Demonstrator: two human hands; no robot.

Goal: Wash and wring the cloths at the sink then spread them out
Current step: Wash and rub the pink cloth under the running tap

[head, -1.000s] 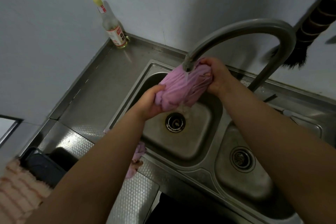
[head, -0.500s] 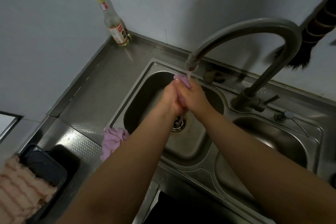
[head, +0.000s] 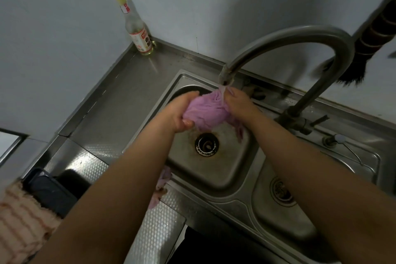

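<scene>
Head view: half a second back both hands were pressed tight together under the spout, cloth nearly hidden; now they have drawn apart and the purple cloth [head: 205,112] bulges between them as a soft ribbed wad. Left hand [head: 179,113] grips its left end, fingers curled over the top, thumb underneath. Right hand [head: 239,103] clutches the right end, fingers wrapped into the fabric. Cloth sits over the left basin of the sink [head: 214,176], above the round dark drain [head: 206,144], directly under the curved metal tap [head: 300,34], thin water stream landing on it. Second purple cloth [head: 161,184] on the dimpled steel counter edge, more hidden by the left forearm than before. Glass bottle [head: 137,28], yellow cap, upright in the corner.
</scene>
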